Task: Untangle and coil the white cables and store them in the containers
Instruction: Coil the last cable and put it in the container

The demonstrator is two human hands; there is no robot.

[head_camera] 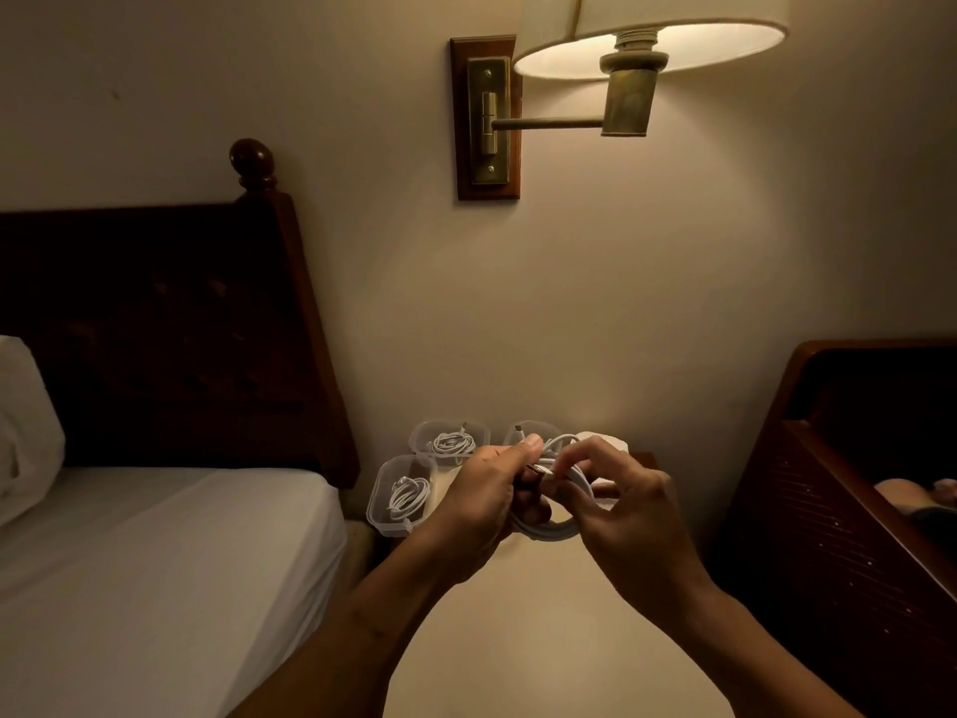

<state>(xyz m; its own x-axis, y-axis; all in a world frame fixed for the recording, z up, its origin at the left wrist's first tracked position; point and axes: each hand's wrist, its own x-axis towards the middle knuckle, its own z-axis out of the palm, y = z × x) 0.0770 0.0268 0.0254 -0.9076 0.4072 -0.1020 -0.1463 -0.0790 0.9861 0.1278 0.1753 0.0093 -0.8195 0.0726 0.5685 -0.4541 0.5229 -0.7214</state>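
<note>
Both hands hold one white cable (562, 528) wound into a loop above the nightstand. My left hand (481, 502) grips the loop from the left, thumb on top. My right hand (626, 505) pinches a strand of the same coil from the right. Behind them stand clear plastic containers: the front left container (380, 497) and the back left container (422, 437) each hold a coiled white cable. A third container (518, 430) sits partly hidden behind my fingers.
The cream nightstand top (549, 640) runs toward me between a bed with a white sheet (155, 551) on the left and dark wooden furniture (849, 510) on the right. A lit wall lamp (637, 49) hangs overhead. A white object (600, 440) lies behind my right hand.
</note>
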